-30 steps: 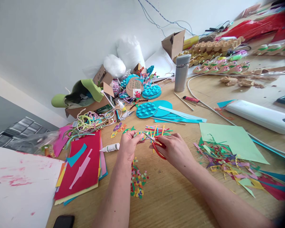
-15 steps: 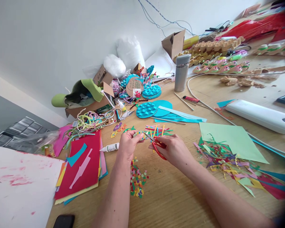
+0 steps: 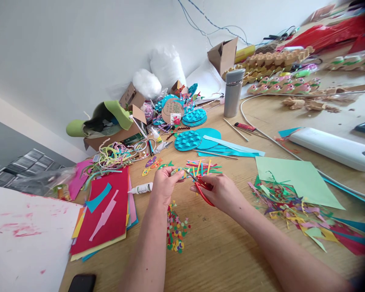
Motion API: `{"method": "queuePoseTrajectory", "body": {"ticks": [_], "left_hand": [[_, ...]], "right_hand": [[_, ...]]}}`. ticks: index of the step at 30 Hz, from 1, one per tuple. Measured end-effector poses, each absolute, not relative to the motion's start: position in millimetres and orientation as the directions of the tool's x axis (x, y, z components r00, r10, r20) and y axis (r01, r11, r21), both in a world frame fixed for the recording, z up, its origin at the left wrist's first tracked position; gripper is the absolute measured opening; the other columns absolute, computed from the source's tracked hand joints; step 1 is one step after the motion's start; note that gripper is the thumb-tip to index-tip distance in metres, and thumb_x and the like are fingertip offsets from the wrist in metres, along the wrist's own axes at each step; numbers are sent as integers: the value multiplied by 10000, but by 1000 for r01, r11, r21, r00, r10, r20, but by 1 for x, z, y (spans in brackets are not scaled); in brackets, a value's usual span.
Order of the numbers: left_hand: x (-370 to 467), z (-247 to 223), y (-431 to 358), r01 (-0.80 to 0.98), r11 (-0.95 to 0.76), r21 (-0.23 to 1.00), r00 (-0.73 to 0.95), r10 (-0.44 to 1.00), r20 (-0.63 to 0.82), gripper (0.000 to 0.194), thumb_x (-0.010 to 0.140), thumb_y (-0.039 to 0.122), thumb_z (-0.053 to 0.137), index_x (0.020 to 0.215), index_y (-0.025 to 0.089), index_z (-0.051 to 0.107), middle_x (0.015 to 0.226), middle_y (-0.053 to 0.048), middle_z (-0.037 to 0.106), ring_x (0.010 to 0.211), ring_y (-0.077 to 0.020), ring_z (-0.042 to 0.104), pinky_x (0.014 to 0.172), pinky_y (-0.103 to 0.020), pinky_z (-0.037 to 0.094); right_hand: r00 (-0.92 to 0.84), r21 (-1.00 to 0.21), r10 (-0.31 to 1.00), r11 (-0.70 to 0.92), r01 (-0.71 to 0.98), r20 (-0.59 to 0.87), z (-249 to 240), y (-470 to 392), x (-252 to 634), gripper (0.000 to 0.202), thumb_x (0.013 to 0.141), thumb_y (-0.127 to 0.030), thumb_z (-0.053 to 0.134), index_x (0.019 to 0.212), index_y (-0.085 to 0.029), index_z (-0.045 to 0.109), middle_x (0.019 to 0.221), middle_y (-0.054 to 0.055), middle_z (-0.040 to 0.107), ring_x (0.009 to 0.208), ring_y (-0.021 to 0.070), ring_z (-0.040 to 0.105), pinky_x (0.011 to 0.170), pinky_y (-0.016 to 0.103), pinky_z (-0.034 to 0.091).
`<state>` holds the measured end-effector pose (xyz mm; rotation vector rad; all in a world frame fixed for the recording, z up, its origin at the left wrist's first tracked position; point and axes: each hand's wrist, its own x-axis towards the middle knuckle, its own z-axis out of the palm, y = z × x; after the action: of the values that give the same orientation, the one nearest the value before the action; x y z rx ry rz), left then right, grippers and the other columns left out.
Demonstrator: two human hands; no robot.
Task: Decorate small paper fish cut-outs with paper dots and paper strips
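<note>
Between its thumb and fingers, my left hand (image 3: 167, 181) pinches a small paper piece with colored spots (image 3: 179, 174). My right hand (image 3: 220, 187) is closed on the red-handled scissors (image 3: 204, 194), whose blades point left and reach the edge of the spotted piece. Behind the scissors lie thin colored paper strips (image 3: 207, 166). Small paper fish (image 3: 152, 163) rest beyond my left hand. Colored paper dots (image 3: 178, 229) are scattered to the right of my left forearm. A white glue bottle (image 3: 142, 188) lies left of my left wrist.
Stacked colored sheets (image 3: 109, 211) lie at the left, a black phone (image 3: 82, 282) at the front edge. A grey bottle (image 3: 233, 93) stands behind blue discs (image 3: 187, 140). At the right are a pale green sheet (image 3: 304, 182), paper scraps (image 3: 292, 213) and a white device (image 3: 334, 148).
The two hands have barely moved. The scissors remain at the spotted piece, with only a slight shift of my right hand's fingers.
</note>
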<state>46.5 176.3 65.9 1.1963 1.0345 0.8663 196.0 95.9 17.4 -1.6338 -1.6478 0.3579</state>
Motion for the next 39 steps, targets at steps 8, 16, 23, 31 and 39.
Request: {"method": "queuePoseTrajectory", "body": {"ticks": [8, 16, 23, 31, 39], "left_hand": [[47, 65, 176, 10, 170, 985, 314, 935, -164, 229, 519, 275, 813, 633, 115, 695, 613, -9, 632, 578, -95, 550, 615, -245, 513], [46, 67, 176, 17, 167, 986, 309, 937, -164, 240, 511, 277, 819, 631, 112, 693, 606, -10, 631, 574, -95, 546, 618, -248, 515], [44, 66, 178, 40, 188, 981, 301, 934, -191, 234, 510, 270, 818, 637, 115, 696, 614, -15, 647, 570, -96, 562, 620, -239, 502], [43, 68, 177, 58, 192, 980, 304, 932, -200, 232, 506, 271, 817, 633, 121, 695, 608, -14, 658, 555, -94, 574, 608, -229, 491], [44, 68, 177, 65, 203, 977, 308, 927, -213, 249, 497, 277, 832, 632, 126, 688, 598, -9, 659, 547, -97, 586, 597, -221, 482]], "right_hand": [[117, -714, 952, 129, 688, 284, 19, 94, 197, 505, 876, -586, 472, 546, -207, 427, 497, -25, 423, 492, 108, 338, 515, 236, 272], [106, -732, 964, 110, 672, 242, 19, 95, 197, 516, 864, -610, 471, 545, -204, 449, 512, -27, 419, 498, 106, 344, 508, 239, 267], [92, -746, 968, 116, 656, 232, 18, 94, 199, 494, 859, -580, 503, 544, -202, 459, 493, -41, 402, 482, 98, 305, 494, 235, 259], [93, -706, 954, 143, 693, 284, 17, 96, 200, 472, 868, -546, 518, 553, -199, 462, 492, -33, 444, 477, 95, 311, 509, 236, 265], [80, -649, 935, 176, 740, 345, 17, 95, 202, 433, 876, -497, 549, 562, -200, 524, 481, -17, 526, 449, 94, 359, 529, 246, 285]]}}
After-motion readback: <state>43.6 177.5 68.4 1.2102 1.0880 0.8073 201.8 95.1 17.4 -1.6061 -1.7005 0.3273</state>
